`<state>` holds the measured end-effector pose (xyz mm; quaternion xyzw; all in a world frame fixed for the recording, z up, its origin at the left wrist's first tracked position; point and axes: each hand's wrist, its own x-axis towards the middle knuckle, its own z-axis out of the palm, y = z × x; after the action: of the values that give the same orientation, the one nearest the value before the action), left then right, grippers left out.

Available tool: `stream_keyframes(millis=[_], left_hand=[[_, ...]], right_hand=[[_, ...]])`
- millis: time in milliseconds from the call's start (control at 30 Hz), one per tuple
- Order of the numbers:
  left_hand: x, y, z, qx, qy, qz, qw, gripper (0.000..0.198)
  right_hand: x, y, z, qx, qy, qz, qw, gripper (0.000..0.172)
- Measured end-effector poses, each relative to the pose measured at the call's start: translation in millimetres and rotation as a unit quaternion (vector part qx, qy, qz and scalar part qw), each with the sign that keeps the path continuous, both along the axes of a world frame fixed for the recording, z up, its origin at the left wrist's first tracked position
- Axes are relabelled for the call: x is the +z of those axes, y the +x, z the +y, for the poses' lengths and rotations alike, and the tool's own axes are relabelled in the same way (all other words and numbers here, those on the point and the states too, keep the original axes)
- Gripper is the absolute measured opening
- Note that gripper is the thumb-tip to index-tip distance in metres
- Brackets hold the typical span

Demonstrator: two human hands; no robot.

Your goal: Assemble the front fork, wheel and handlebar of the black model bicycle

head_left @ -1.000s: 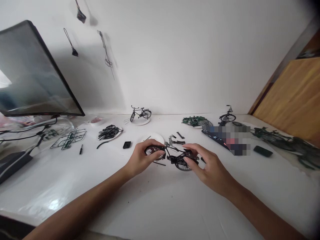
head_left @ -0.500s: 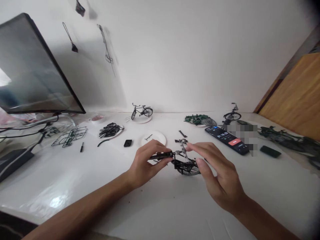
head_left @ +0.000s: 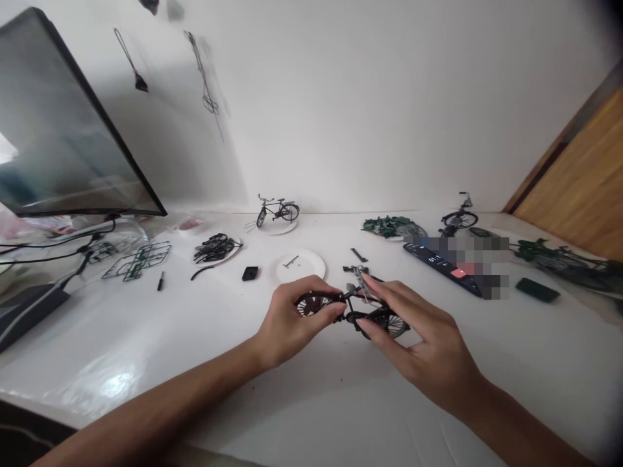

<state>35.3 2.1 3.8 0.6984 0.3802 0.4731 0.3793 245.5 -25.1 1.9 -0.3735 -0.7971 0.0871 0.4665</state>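
A small black model bicycle (head_left: 363,312) is held between both hands above the white table. My left hand (head_left: 296,318) pinches its left wheel, with spokes showing behind the fingers. The thumb and fingertips of my right hand (head_left: 423,331) rest on its frame and the silvery part near the top; the right wheel shows below the fingers. Just behind the bicycle lie a small dark part and a short black strip (head_left: 359,255). A white plate (head_left: 318,266) with a thin small part on it stands behind my left hand.
A finished-looking model bicycle (head_left: 278,211) stands on a plate at the back, another (head_left: 457,217) at the back right. Around lie a plate of black parts (head_left: 217,248), green parts (head_left: 389,227), a phone (head_left: 442,269), a black square piece (head_left: 250,273), green frames (head_left: 139,261) and a monitor (head_left: 73,123).
The held bicycle has turned so its left wheel shows side-on. My right thumb and fingers have moved left and closed onto its frame. The view has shifted slightly.
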Motion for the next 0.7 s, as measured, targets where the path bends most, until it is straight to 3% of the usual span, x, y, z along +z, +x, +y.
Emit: stream_keyframes(millis=[167, 367, 567, 700], left_hand=[[-3.8, -3, 8, -0.052, -0.173, -0.102, 0.978, 0.032], [-11.1, -5, 15, -0.182, -0.332, -0.208, 0.902, 0.032], [-11.9, -6, 13, -0.26, -0.353, -0.166, 0.884, 0.026], [-4.1, -13, 12, -0.324, -0.298, -0.058, 0.896, 0.021]], right_hand=[[-1.5, 4, 4, -0.021, -0.027, -0.024, 0.999, 0.049], [-4.9, 3, 8, -0.062, -0.061, 0.003, 0.996, 0.032], [-4.9, 3, 9, -0.063, -0.127, -0.01, 0.99, 0.042], [-0.1, 13, 10, 0.012, -0.161, -0.055, 0.985, 0.033]])
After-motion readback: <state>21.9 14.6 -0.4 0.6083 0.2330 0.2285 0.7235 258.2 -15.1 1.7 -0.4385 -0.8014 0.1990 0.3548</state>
